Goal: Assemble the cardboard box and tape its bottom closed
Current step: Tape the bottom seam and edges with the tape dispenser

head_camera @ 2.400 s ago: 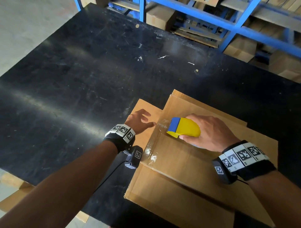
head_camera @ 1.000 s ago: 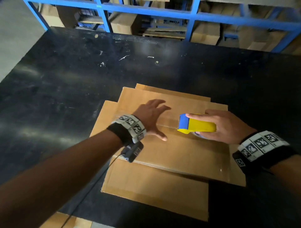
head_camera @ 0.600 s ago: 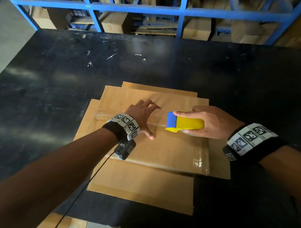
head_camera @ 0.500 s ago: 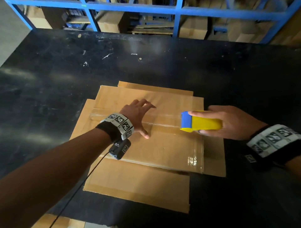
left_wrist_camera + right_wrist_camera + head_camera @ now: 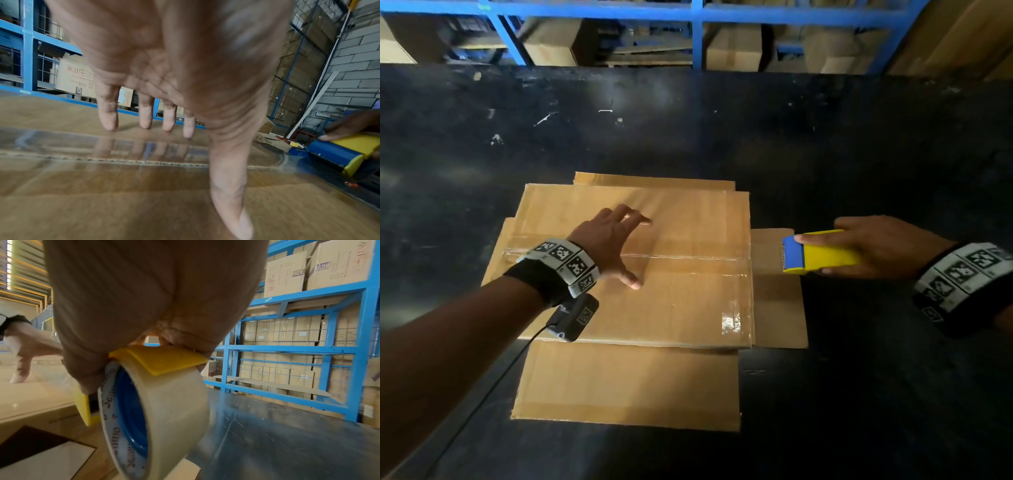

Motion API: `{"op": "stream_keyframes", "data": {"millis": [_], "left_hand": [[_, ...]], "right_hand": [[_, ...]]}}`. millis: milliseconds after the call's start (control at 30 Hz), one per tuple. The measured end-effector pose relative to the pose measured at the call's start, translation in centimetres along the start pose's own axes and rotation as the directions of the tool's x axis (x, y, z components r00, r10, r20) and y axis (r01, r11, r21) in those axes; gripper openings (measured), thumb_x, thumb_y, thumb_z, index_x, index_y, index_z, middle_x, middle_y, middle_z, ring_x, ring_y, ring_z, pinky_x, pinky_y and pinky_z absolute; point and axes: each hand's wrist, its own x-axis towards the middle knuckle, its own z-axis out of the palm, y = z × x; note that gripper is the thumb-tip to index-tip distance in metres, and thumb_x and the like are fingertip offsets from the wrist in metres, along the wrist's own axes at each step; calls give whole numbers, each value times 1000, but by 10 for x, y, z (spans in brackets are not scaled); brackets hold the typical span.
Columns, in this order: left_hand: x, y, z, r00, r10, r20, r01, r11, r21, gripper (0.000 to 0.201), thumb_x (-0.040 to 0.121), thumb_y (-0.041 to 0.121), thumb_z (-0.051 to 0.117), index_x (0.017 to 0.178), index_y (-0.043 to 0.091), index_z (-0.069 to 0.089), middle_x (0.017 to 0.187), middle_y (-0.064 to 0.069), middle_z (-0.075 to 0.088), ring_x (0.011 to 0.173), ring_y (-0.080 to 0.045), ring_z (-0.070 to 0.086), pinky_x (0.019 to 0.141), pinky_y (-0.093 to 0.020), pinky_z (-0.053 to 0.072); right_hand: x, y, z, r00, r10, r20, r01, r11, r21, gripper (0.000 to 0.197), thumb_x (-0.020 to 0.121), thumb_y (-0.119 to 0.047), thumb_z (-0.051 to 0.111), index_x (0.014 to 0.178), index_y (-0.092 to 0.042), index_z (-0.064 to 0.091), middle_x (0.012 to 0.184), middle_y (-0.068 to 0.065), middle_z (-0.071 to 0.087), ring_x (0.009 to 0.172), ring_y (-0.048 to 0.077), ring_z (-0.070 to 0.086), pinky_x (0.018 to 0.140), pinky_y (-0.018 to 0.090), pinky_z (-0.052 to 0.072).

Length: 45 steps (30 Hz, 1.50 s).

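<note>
The brown cardboard box (image 5: 681, 301) stands bottom-up on the black table (image 5: 688, 137), its lower flaps splayed flat around it. A strip of clear tape (image 5: 688, 251) covers the centre seam (image 5: 144, 162) from left to right. My left hand (image 5: 616, 240) lies spread on the box top, fingers (image 5: 145, 120) straight and thumb (image 5: 232, 203) across the seam. My right hand (image 5: 869, 246) grips the yellow and blue tape dispenser (image 5: 815, 255) just past the box's right edge, above a side flap (image 5: 777, 308). The clear tape roll (image 5: 164, 410) sits in the dispenser.
Blue steel racking (image 5: 697, 37) filled with cartons (image 5: 287, 331) runs along the table's far edge. Bare black tabletop (image 5: 893, 394) lies to the right and front of the box. A wrist camera and its cable (image 5: 575, 317) hang over the box's left front.
My right hand has drawn the dispenser rightward along the seam and off the box's right edge. The left hand has stayed flat near the left end of the seam.
</note>
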Motion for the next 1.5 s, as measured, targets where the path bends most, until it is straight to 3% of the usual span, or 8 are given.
{"op": "stream_keyframes", "data": {"millis": [100,300,500,667,833,967,1133,1500], "left_hand": [[1,1,-1,1000,-6,20,6,1000,11,126,50,60,93,154,41,24,166,5,19,147,-27,32,105,-49,48],[1,42,-2,994,113,-9,-111,986,122,114,65,52,89,156,32,25,170,0,12,155,-29,20,120,-50,35],[16,141,15,785,617,-50,-608,784,122,68,87,39,70,150,26,44,161,0,38,154,-24,26,124,-47,26],[44,163,19,766,639,70,-620,705,343,48,95,48,48,136,27,59,150,1,53,149,-22,34,122,-49,23],[56,175,14,809,572,136,-581,743,331,47,95,51,46,138,33,55,143,4,58,143,-21,43,126,-55,11],[62,176,-2,882,457,-118,-472,857,-205,44,92,28,61,135,27,58,131,3,66,125,-20,60,114,-46,42],[68,176,-25,943,320,-92,-288,643,-709,38,84,30,62,122,27,66,105,1,78,102,-16,73,99,-43,56],[28,180,-43,872,488,37,-145,330,-933,28,102,14,57,130,11,63,99,-3,75,89,-8,74,75,-20,58]], "right_hand": [[18,-3,12,999,23,31,-21,998,-53,75,87,-70,53,145,-68,6,145,10,48,127,25,55,102,36,45],[52,-19,18,998,-50,34,50,998,24,71,86,-65,58,149,-58,26,110,-5,55,94,9,54,83,30,47],[62,-34,7,994,-103,35,101,994,45,54,88,-56,58,140,-46,46,95,-10,56,88,11,58,80,34,50],[60,-29,15,991,-17,129,16,1000,12,47,85,-57,62,129,-43,57,98,-9,65,96,22,66,73,31,45],[27,-14,66,968,252,14,-234,873,428,62,82,-51,71,139,-48,51,120,-7,68,104,14,64,89,32,49],[-14,-38,95,823,485,-295,-63,594,802,71,77,-43,81,141,-48,50,135,-5,65,120,11,62,102,39,51],[-47,-100,93,557,697,-452,184,427,885,73,81,-25,82,144,-41,49,121,-13,64,105,-5,62,84,13,51],[-67,-189,81,347,804,-483,258,413,874,74,78,-55,72,147,-39,48,126,-7,62,109,9,64,85,40,59]]}}
